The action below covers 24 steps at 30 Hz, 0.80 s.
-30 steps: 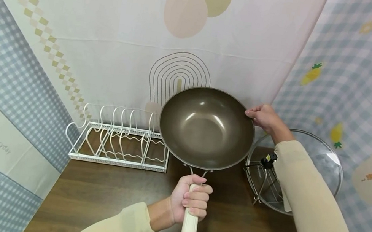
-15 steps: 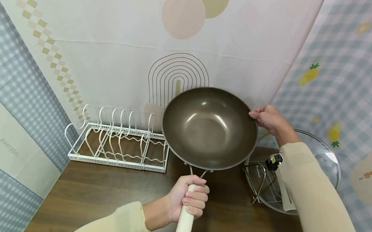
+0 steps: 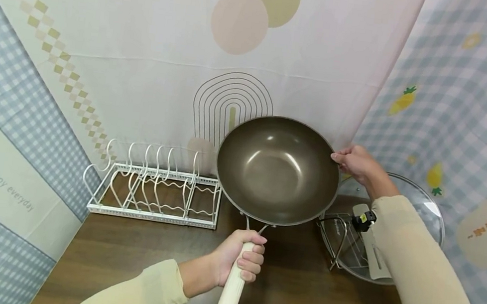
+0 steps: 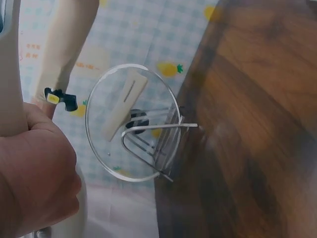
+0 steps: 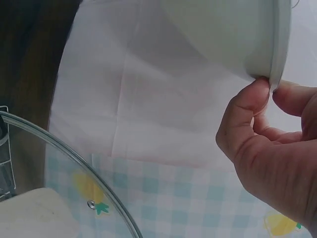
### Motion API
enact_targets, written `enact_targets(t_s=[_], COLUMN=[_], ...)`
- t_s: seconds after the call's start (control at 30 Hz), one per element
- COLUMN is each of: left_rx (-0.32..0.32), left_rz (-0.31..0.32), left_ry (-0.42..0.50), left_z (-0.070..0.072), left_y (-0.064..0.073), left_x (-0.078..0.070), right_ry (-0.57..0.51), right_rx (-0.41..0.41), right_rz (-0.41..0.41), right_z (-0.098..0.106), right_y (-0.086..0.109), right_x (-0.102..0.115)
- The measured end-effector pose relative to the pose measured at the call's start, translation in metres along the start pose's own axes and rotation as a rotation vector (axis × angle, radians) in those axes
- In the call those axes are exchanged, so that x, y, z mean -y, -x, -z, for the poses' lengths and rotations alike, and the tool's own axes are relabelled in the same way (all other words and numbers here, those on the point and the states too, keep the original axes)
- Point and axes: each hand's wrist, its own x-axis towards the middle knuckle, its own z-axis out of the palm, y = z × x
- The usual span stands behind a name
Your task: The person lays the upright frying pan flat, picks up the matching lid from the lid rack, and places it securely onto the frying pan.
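A deep wok, brown inside and pale outside, is tilted with its hollow toward the head camera. My left hand grips its cream handle close to the wire-like fork that joins the bowl. At the right side of the rim, my right hand pinches the edge between thumb and fingers. The right wrist view shows this pinch from behind, with the wok's pale outer wall above the hand. In the left wrist view the left fist is curled round the handle.
Left of the wok, a white wire rack with several upright loops stands against the back cloth. On the right a round glass lid leans in a metal stand, with a cream slotted bar on it. Below is a brown wooden tabletop.
The wok has shifted slightly to the right, and its handle's lower end has swung left. My left hand moved a little left with it, and my right hand moved right with the rim.
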Motion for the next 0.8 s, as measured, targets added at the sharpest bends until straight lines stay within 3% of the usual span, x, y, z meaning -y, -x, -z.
enact_targets(t_s=[0.47, 0.8], left_rx=[-0.37, -0.515], left_rz=[-0.063, -0.08], left_ry=[-0.338, -0.492], left_z=[0.015, 0.021], left_y=[0.003, 0.009], left_x=[-0.001, -0.001], right_ry=[-0.003, 0.008], right_rx=[0.002, 0.001], right_rz=[-0.039, -0.043], right_z=[-0.003, -0.008], right_y=[0.015, 0.025], right_x=[-0.011, -0.017])
